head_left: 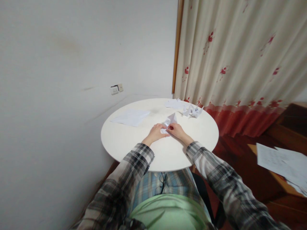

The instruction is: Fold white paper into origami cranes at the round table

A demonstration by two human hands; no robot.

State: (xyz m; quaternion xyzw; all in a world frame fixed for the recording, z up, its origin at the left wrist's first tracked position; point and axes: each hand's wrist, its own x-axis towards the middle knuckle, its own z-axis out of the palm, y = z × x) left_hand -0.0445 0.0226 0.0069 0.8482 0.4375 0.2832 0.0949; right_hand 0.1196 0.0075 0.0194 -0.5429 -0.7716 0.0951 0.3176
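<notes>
Between my two hands, low over the round white table [134, 140], is a piece of folded white paper [172, 118] with a pointed end rising away from me. My left hand [157, 132] grips its left side, thumb and fingers curved around the lower part. On the other side my right hand [177, 130] pinches the paper near its middle with bent fingers. Part of the lower edge is hidden behind the fingers.
A flat white sheet [131, 117] lies at the table's left. Toward the back right are folded paper shapes [193, 111] and more paper [173, 103]. A wall stands left, a curtain [227, 57] behind; printed sheets [280, 161] rest on wooden furniture at right.
</notes>
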